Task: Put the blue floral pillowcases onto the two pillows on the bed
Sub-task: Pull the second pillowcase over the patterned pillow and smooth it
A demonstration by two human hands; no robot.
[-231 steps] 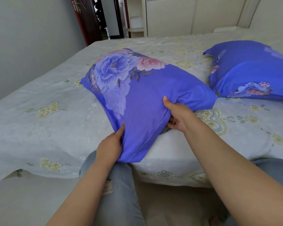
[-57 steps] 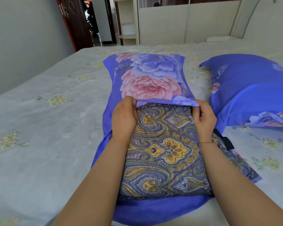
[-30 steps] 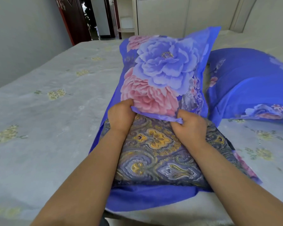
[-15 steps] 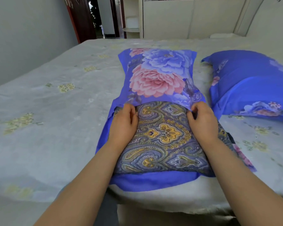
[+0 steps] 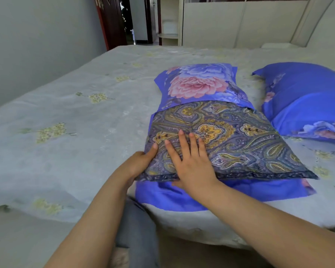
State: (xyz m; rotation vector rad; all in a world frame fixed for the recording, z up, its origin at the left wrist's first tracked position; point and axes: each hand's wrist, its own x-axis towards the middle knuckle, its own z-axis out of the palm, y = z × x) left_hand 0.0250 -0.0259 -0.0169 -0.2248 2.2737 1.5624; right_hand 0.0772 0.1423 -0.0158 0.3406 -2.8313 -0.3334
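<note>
Head view. A paisley-patterned grey and yellow pillow (image 5: 226, 140) lies on the pale floral bedsheet (image 5: 70, 117), its long axis running near to far, its far end inside the blue floral pillowcase (image 5: 197, 84); the near half is uncovered. The left hand (image 5: 143, 161) grips the pillow's near left corner. The right hand (image 5: 190, 161) rests flat on it, fingers straight. A second blue-cased pillow (image 5: 306, 99) lies to the right.
</note>
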